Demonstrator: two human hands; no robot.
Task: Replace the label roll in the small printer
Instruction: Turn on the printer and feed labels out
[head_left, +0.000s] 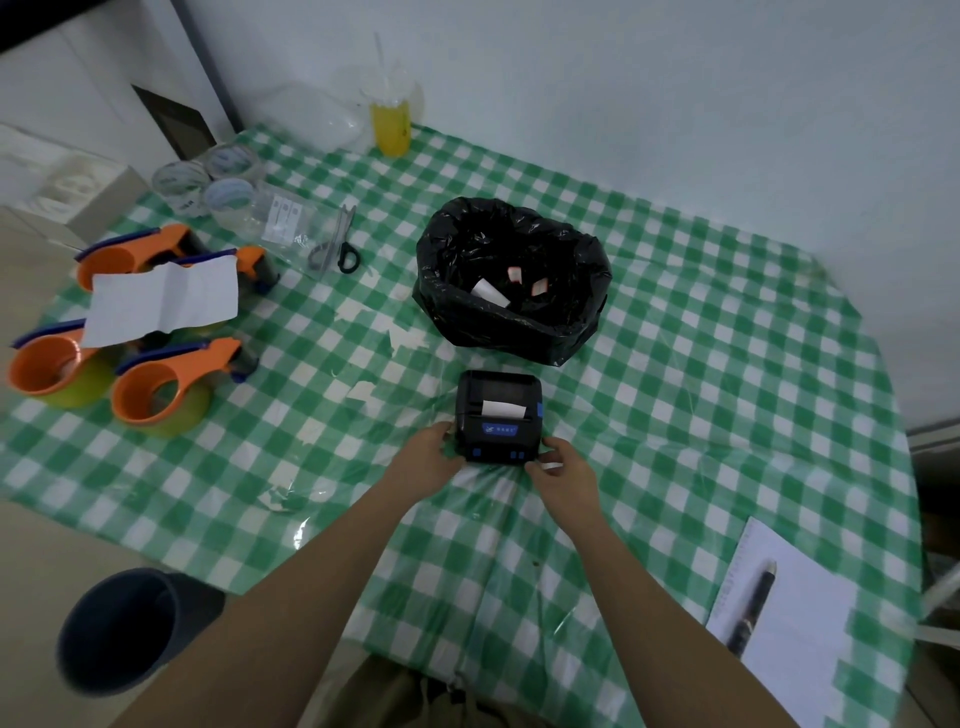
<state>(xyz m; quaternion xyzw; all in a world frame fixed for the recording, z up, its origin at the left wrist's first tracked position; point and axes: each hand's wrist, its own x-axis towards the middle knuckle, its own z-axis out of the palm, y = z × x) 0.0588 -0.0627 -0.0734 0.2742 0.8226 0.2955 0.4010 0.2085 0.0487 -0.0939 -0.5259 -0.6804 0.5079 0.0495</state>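
A small black printer (498, 418) with blue buttons sits on the green checked tablecloth (701, 364), lid closed, with a white strip of label paper (503, 408) sticking out of its slot. My left hand (434, 451) holds the printer's left front corner. My right hand (561, 470) touches its right front corner, and something small and white shows between its fingers. A black bag (511, 283) behind the printer holds several white and reddish scraps.
Several orange tape dispensers (156, 387) and a white sheet (161, 301) lie at the left, with tape rolls (208, 182) and scissors (340, 244) behind. A yellow drink cup (390, 122) stands at the back. A notepad with pen (763, 613) lies front right; a grey bin (117, 629) stands on the floor.
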